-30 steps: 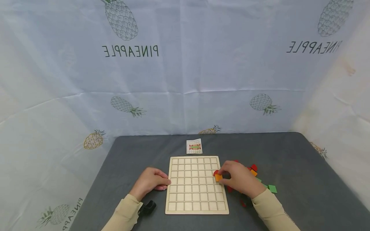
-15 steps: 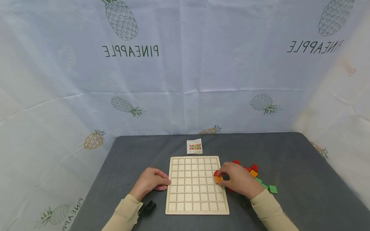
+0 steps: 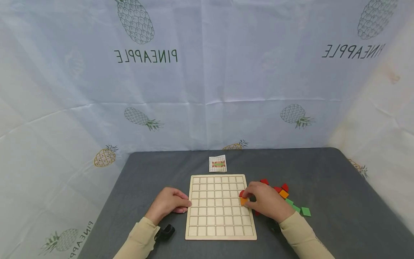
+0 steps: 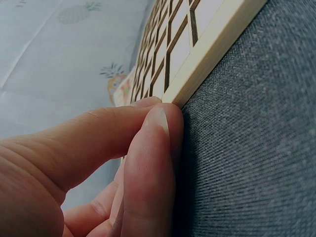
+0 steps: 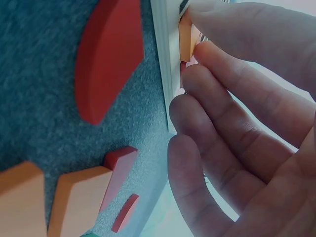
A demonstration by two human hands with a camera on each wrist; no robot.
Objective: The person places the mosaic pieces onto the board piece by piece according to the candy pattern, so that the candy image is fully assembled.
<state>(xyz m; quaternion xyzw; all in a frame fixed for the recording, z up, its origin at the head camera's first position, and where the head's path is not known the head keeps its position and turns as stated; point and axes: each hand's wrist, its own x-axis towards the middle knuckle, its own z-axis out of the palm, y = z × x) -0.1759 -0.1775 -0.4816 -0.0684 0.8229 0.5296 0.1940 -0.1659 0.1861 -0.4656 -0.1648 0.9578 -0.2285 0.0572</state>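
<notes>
A pale wooden grid board (image 3: 219, 212) lies on the dark table. At its left edge my left hand (image 3: 169, 202) pinches the rim between thumb and fingers; in the left wrist view the thumb (image 4: 150, 168) presses against the board's side (image 4: 212, 61). Over the right column, my right hand (image 3: 266, 199) pinches an orange square tile (image 3: 243, 201) with thumb and index finger. The tile sits in or on a cell there, just below a red curved-edge tile (image 3: 242, 194). The other fingers of that hand are loosely bent in the right wrist view.
Loose red (image 3: 285, 187), orange (image 3: 284, 194) and green (image 3: 305, 211) tiles lie right of the board, partly hidden by the right hand. A small pattern card (image 3: 218, 164) lies behind the board. Pineapple-print cloth (image 3: 207, 79) hangs around the table.
My right hand has moved the orange tile slightly left and down, now squared to its cell beneath the red tile. The left hand stays at the board's edge.
</notes>
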